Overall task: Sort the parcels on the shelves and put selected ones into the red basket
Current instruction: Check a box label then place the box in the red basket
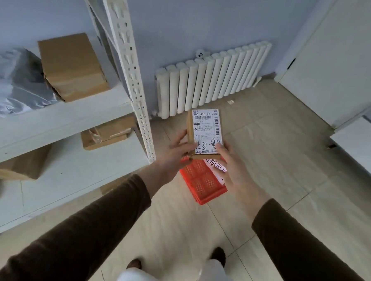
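Both hands, left (pixel 175 155) and right (pixel 232 164), grip a labelled parcel (pixel 204 132) above the red basket (pixel 201 184).

A small brown cardboard parcel (pixel 204 132) with a white shipping label and handwritten black characters on top is held in the air above the red basket (pixel 201 182). The basket, a perforated plastic crate, sits on the floor beside the white shelves (pixel 58 120). On the shelves lie more brown boxes (pixel 72 67) and a grey plastic mailer bag (pixel 13 84).
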